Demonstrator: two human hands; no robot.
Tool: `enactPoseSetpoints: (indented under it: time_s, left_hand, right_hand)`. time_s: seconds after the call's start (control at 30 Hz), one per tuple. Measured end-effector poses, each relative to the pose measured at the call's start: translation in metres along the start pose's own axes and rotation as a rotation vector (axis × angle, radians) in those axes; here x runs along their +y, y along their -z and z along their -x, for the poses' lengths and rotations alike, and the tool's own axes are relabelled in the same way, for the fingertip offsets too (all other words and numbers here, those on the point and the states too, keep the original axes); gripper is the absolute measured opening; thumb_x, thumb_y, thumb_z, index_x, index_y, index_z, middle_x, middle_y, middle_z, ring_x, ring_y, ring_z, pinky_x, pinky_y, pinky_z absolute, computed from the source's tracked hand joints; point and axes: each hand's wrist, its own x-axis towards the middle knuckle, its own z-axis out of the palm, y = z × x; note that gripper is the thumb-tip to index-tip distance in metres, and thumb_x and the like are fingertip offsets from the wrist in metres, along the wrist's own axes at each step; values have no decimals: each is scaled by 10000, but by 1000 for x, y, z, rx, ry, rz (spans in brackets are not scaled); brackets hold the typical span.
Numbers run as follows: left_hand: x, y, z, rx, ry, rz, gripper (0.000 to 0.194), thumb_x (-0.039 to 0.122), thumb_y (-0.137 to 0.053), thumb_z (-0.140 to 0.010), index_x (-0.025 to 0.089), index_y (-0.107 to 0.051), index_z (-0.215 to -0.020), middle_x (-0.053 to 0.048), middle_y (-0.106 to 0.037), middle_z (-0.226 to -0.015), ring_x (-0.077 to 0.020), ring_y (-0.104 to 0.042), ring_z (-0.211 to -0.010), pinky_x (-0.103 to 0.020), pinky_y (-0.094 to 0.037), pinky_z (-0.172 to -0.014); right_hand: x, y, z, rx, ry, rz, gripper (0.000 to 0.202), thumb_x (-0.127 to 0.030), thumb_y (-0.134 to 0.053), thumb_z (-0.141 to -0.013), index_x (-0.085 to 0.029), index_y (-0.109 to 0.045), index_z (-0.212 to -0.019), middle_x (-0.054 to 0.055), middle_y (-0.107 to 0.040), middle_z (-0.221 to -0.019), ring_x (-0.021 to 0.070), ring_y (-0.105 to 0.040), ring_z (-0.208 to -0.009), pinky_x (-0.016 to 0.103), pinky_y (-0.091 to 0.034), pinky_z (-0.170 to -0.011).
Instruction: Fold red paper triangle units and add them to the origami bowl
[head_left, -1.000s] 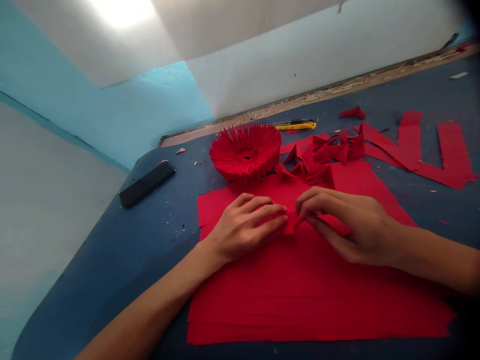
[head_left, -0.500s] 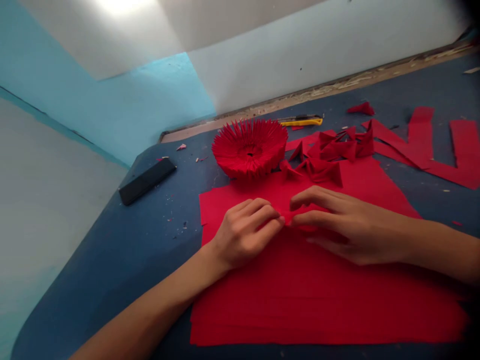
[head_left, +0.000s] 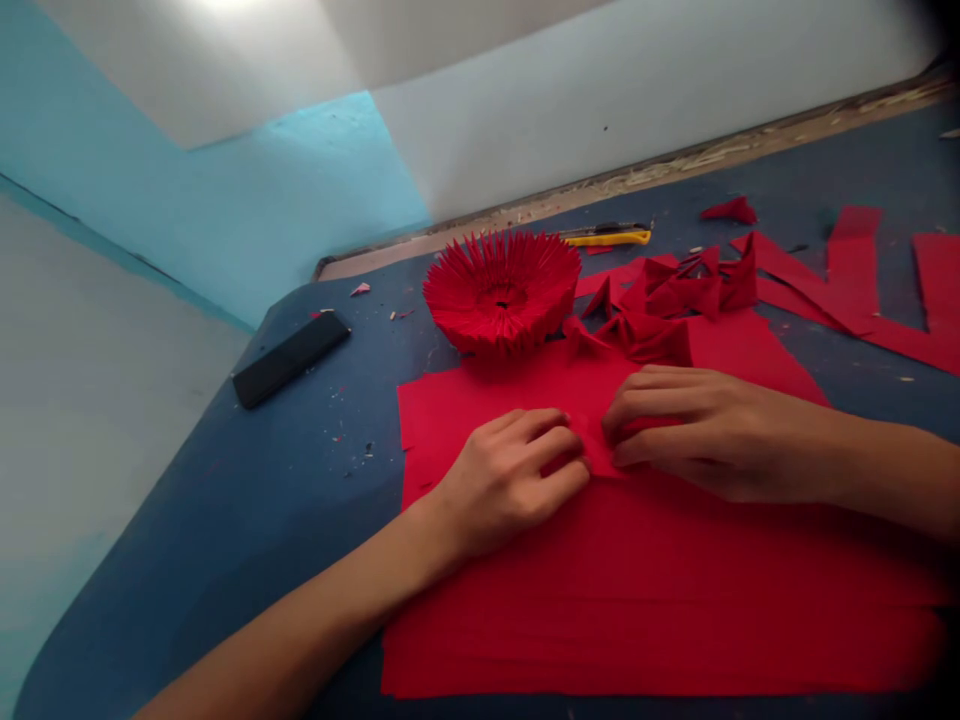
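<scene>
Left of centre we see a black bar-shaped object [head_left: 291,359] on the blue table [head_left: 225,520], and above the middle a red spiky paper bowl [head_left: 501,293]. At centre our left hand [head_left: 510,480], fingers curled, and right hand [head_left: 697,430], fingers bent, pinch a small red paper piece [head_left: 596,455] between them on the red sheets [head_left: 637,600]. Upper right lie folded red triangles [head_left: 675,295], a yellow utility knife [head_left: 607,236] and red strips [head_left: 855,285].

Head view, forward-down, seemingly close above table [head_left: 247,480]
</scene>
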Motion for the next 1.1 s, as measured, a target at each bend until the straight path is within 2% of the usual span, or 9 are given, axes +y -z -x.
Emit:
enactPoseSetpoints:
  time_s: [0.2,0.4,0.67,0.8,0.97,1.1]
  left_hand:
    - [-3,8,-1,-154,-49,60,191,159,-591,-1050,125,-757,-963,-101,-784,-1008,-308,-736,-1262,-402,-664,-1029]
    - [-9,19,0,-241,-63,164,241,163,-564,-1039,115,-761,-1168,-147,-800,-1155,-304,-715,-1321,-431,-653,-1074]
    - [-9,16,1,-116,-23,185,263,124,-537,-1023,105,-767,-1148,-109,-841,-1156,-251,-792,-1178,-368,-677,-997]
    - [-7,16,-2,-155,-42,148,313,136,-500,-1030,101,-735,-1234,-126,-832,-1138,-262,-782,-1167,-396,-676,-962]
    - [-6,20,-6,-272,-33,125,307,152,-495,-1025,129,-747,-1200,-138,-806,-1121,-279,-747,-1180,-418,-654,-963]
    - [-6,21,-6,-298,-42,112,300,152,-510,-1020,141,-742,-1208,-153,-793,-1120,-288,-737,-1183,-435,-651,-949]
  right_hand:
    - [-4,-3,-1,-12,-53,-67,245,-155,-527,-1056,-232,-740,-962,62,-735,-951,200,-658,-861,327,-506,-786]
    - [-9,-19,-3,88,-321,-88,197,-169,-543,-1035,-195,-704,-924,59,-694,-855,183,-667,-778,282,-504,-690]
    - [-16,-26,-10,165,-481,-51,166,-171,-601,-978,-195,-673,-830,40,-681,-772,167,-632,-694,269,-465,-631]
    - [-17,-27,-11,179,-512,-56,149,-175,-624,-973,-197,-691,-841,36,-690,-766,162,-635,-674,269,-458,-626]
    - [-15,-31,-11,209,-502,-20,174,-185,-611,-997,-200,-676,-836,42,-694,-781,175,-652,-712,279,-468,-646]
    - [-15,-36,-10,211,-493,43,187,-181,-578,-1013,-200,-656,-844,55,-694,-807,188,-650,-743,298,-481,-682]
